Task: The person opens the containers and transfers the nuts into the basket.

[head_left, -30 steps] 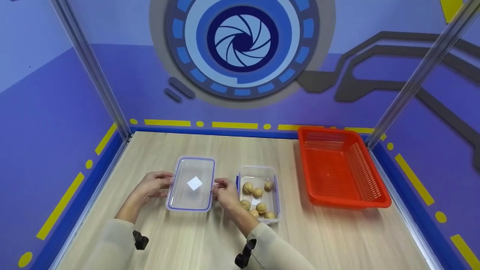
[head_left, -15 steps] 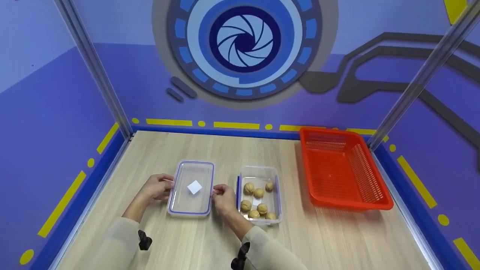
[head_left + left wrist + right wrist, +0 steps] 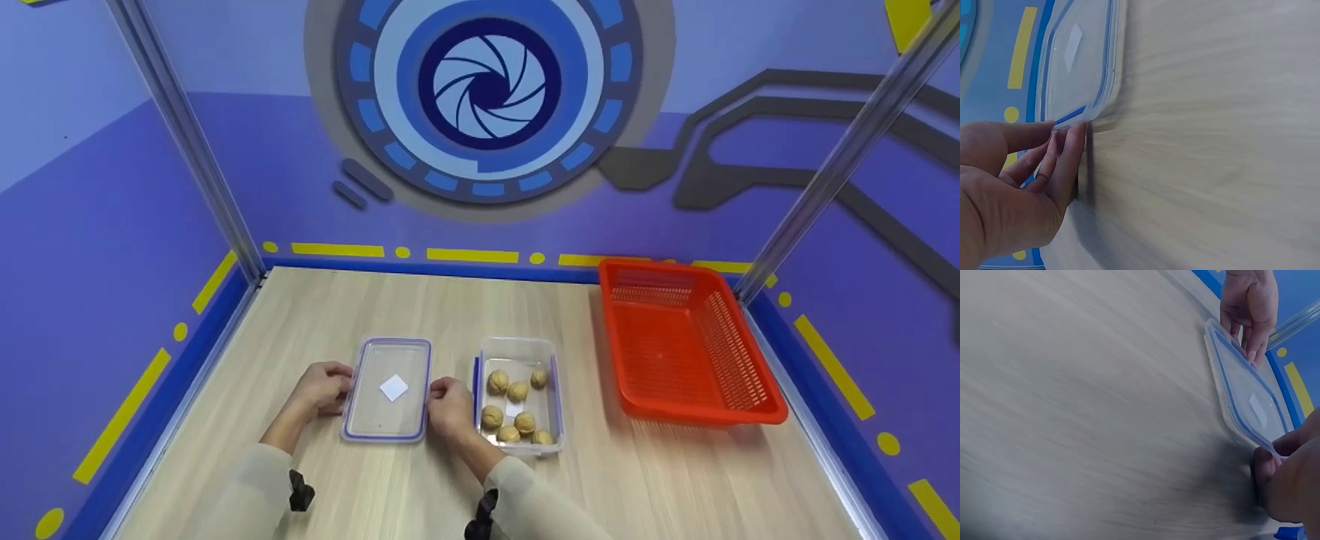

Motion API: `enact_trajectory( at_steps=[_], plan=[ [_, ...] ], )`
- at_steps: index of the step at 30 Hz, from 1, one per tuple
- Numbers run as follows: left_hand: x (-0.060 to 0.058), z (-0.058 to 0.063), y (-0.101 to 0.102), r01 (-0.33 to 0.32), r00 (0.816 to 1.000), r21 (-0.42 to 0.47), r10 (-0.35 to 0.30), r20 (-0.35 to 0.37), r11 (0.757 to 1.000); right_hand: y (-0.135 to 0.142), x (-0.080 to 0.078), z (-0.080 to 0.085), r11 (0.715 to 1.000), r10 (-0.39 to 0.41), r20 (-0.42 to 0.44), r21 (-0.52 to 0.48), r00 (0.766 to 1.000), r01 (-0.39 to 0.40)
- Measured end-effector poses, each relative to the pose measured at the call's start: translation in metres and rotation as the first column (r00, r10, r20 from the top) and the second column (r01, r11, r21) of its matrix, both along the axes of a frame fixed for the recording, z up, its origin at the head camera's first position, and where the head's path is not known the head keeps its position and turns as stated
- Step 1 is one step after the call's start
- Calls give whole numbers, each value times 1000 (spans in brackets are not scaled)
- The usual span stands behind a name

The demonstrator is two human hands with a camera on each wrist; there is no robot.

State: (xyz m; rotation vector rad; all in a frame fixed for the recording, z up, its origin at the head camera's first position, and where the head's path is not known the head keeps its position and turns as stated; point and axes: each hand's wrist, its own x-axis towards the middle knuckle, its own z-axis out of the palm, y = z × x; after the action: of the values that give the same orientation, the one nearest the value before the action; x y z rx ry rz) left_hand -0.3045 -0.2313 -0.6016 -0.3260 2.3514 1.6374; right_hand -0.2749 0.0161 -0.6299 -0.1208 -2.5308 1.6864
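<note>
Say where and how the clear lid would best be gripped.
The lid is likely best pinched at its two long edges, from both sides, thumbs above and fingers below. It is wide and thin, broad face up, so the rim offers the natural hold; the left hand and right hand are at those edges.

Red basket (image 3: 660, 356) with perforated sides at the back right of a pale wood-grain table (image 3: 675, 487), perhaps touching the purple-blue wall (image 3: 262, 165) with its round shutter emblem (image 3: 491, 90).
</note>
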Motion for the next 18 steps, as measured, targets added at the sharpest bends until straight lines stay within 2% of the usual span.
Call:
enact_trajectory(
  at_steps=[8,18],
  plan=[
    [-4,0,5,-3,1000,-70,3,5,998,3,-2,-1,992,43,-63,119,997,-35],
    [-4,0,1,55,998,-142,-54,8,988,0,0,-8,986,53,-149,166,987,-28]
  ],
)
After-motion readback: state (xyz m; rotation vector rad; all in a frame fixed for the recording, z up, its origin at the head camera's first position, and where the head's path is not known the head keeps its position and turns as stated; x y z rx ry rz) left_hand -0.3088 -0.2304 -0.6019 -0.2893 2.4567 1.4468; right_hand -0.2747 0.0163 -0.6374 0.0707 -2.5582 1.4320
